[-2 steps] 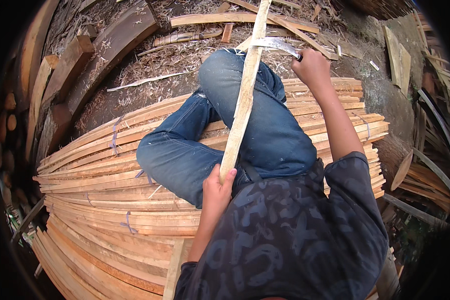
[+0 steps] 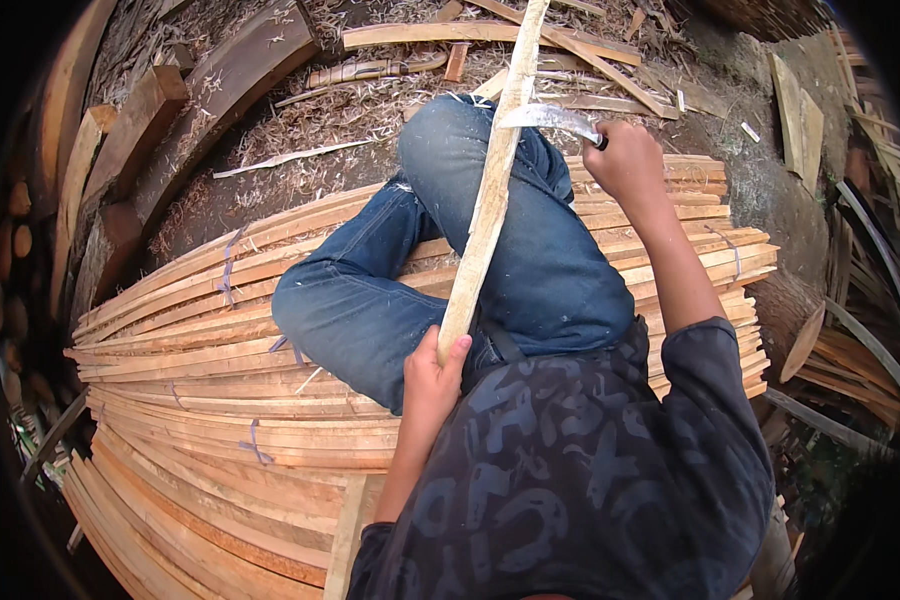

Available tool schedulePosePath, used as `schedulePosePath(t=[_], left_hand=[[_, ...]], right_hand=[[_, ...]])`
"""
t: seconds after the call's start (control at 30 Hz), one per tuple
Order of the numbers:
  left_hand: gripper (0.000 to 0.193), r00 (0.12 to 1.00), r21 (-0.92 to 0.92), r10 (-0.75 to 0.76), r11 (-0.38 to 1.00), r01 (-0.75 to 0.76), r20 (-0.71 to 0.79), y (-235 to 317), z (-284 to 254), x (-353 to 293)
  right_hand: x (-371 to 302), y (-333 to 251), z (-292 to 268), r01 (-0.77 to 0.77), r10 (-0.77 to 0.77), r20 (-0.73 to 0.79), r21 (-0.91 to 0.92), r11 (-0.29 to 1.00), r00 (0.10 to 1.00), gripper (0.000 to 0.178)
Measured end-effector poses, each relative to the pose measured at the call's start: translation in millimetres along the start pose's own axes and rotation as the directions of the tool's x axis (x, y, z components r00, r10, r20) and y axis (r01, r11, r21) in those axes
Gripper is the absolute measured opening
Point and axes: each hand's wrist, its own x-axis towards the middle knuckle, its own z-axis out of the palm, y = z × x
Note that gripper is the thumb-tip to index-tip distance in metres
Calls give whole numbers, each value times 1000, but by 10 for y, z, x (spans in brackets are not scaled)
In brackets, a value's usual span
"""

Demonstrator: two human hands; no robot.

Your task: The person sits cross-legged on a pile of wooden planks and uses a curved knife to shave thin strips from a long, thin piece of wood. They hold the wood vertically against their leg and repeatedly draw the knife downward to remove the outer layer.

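My left hand (image 2: 434, 378) is closed round the near end of a long, pale wooden strip (image 2: 485, 215), thumb along its top. The strip runs up and away across my raised knee, and its far end leaves the picture at the top. Closed on the dark handle of a curved knife (image 2: 555, 118), my right hand (image 2: 625, 158) is at the upper right. The blade lies against the strip just beyond the knee, its tip at the strip's left edge. Most of the handle is hidden in my fist.
Tied bundles of wooden strips (image 2: 340, 440) lie under and beside my crossed legs. Thick timber beams (image 2: 220, 100) are at the far left. Shavings (image 2: 350, 120) and loose battens (image 2: 490, 36) cover the ground ahead. Two short boards (image 2: 795, 115) and stacked wood stand to the right.
My right hand has drawn the curved knife a short way towards me along the strip. The left hand keeps its hold at the near end.
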Motion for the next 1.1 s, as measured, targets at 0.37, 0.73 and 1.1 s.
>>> schedulePosePath(t=[0.37, 0.73, 1.1], left_hand=[[37, 999, 36, -30, 999, 28, 38, 229, 19, -17], [36, 998, 106, 69, 992, -68, -8, -46, 58, 33], [32, 999, -73, 11, 997, -8, 42, -122, 52, 21]], right_hand=[[444, 75, 164, -159, 158, -16, -79, 984, 987, 21], [-291, -171, -1, 153, -137, 232, -53, 987, 963, 23], [348, -15, 83, -32, 29, -66, -46, 998, 997, 28]])
